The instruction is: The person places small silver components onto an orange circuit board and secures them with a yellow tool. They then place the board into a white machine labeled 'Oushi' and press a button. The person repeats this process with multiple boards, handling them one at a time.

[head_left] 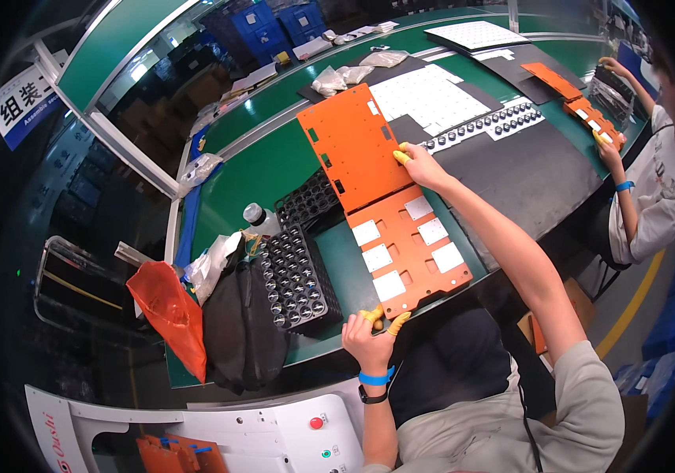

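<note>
1. Your right hand [423, 165] grasps the edge of the upper orange panel [345, 146], yellow-capped fingertips right at the rim, close above the seam.
2. Down at 6 o'clock, your left hand [368, 339] is at the near corner of the lower orange panel [412, 260]; whether it pinches or merely steadies, I can't tell.
3. Here's the key line: the panels lie end to end, long axis running 11 to 5. From your right hand, the upper one sits toward 9, the lower toward 6; from your left, both stretch away toward 12. Your right is nearer the seam, your left the near end.
4. Six white plates [433, 232] flank the lower panel's middle.
5. Outward from the seam: a black tray [294, 276] at 8, white sheets [432, 98] at 1, a black mat [523, 177] at 3.
6. Farther toward 3, a co-worker [653, 185] handles similar orange pieces [594, 120].
</note>
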The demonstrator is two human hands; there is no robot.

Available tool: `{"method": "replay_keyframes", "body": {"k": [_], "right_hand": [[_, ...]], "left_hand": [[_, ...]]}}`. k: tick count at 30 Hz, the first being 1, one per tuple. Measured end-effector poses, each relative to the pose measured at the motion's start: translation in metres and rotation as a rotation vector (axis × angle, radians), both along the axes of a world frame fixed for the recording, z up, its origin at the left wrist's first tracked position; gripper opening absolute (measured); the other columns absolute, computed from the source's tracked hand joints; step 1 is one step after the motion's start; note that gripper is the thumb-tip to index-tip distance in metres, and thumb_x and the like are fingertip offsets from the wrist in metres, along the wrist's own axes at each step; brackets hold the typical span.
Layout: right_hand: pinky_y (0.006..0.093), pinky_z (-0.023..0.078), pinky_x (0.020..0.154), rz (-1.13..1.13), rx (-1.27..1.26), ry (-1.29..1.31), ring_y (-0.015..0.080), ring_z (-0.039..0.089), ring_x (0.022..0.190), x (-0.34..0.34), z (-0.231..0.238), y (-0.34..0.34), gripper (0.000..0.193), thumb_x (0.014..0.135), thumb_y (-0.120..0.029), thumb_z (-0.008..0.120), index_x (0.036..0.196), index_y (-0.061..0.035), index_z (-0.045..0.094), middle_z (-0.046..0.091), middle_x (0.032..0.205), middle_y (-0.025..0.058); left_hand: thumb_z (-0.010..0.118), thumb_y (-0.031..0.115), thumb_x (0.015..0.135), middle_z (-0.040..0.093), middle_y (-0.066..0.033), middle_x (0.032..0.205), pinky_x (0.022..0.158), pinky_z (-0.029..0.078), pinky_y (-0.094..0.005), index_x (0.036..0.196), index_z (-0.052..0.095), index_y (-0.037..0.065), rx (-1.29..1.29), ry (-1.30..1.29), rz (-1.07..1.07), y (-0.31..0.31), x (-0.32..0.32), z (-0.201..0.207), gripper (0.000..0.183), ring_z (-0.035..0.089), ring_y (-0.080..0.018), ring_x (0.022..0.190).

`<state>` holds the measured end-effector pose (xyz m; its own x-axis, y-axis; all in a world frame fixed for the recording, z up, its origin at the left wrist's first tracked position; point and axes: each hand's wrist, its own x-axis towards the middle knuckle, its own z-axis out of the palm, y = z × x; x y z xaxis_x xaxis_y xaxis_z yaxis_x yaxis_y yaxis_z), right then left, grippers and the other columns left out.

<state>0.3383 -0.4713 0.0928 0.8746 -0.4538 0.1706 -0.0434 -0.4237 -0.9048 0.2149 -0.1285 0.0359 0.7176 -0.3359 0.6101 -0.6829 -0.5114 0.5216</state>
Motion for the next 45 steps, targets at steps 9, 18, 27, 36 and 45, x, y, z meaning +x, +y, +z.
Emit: {"method": "replay_keyframes", "body": {"k": [9,18,27,36,45], "right_hand": [[0.0511,0.052,0.082,-0.181,-0.602,0.393,0.0449,0.065,0.096,-0.087,0.015,0.046,0.050,0.094,-0.037,0.062,0.115,0.0064,0.048,0.062,0.106,0.0288],[0.0531,0.048,0.059,-0.244,-0.688,0.188,0.0423,0.065,0.066,-0.115,-0.021,0.064,0.025,0.097,-0.022,0.056,0.086,0.0006,0.056,0.063,0.066,0.0216],[0.0498,0.053,0.063,-0.196,-0.720,0.153,0.0395,0.068,0.072,-0.120,0.036,0.038,0.013,0.089,-0.015,0.061,0.088,-0.0022,0.062,0.067,0.074,0.0204],[0.0379,0.051,0.055,-0.085,-1.589,0.141,0.0234,0.065,0.057,-0.144,0.004,-0.136,0.020,0.091,-0.023,0.060,0.077,-0.0099,0.055,0.062,0.060,0.0085],[0.0395,0.052,0.068,0.203,-1.435,-0.014,0.0256,0.064,0.073,-0.235,-0.002,-0.116,0.029,0.090,-0.035,0.066,0.088,-0.0074,0.058,0.061,0.075,0.0077]], "left_hand": [[0.090,0.041,0.064,0.050,-0.0031,0.064,0.062,0.039,-0.0381,0.081,0.071,0.005,0.030,-0.021,-0.011,-0.001,-0.001,0.002,0.044,0.052,-0.0244,0.066],[0.089,0.049,0.063,0.050,-0.0020,0.064,0.059,0.036,-0.0369,0.080,0.071,0.007,0.047,-0.073,-0.014,-0.002,0.001,-0.010,0.049,0.051,-0.0234,0.063],[0.089,0.044,0.065,0.050,-0.0035,0.065,0.062,0.038,-0.0384,0.079,0.068,0.005,0.062,-0.037,-0.006,0.002,0.001,-0.005,0.046,0.051,-0.0252,0.065],[0.088,0.049,0.065,0.049,-0.0035,0.065,0.060,0.036,-0.0381,0.078,0.067,0.006,0.073,-0.063,0.011,0.001,0.003,-0.003,0.049,0.050,-0.0251,0.064],[0.085,0.054,0.069,0.046,-0.0051,0.064,0.060,0.036,-0.0388,0.080,0.064,0.005,0.076,-0.078,-0.001,-0.002,0.001,-0.014,0.054,0.048,-0.0266,0.064]]}}
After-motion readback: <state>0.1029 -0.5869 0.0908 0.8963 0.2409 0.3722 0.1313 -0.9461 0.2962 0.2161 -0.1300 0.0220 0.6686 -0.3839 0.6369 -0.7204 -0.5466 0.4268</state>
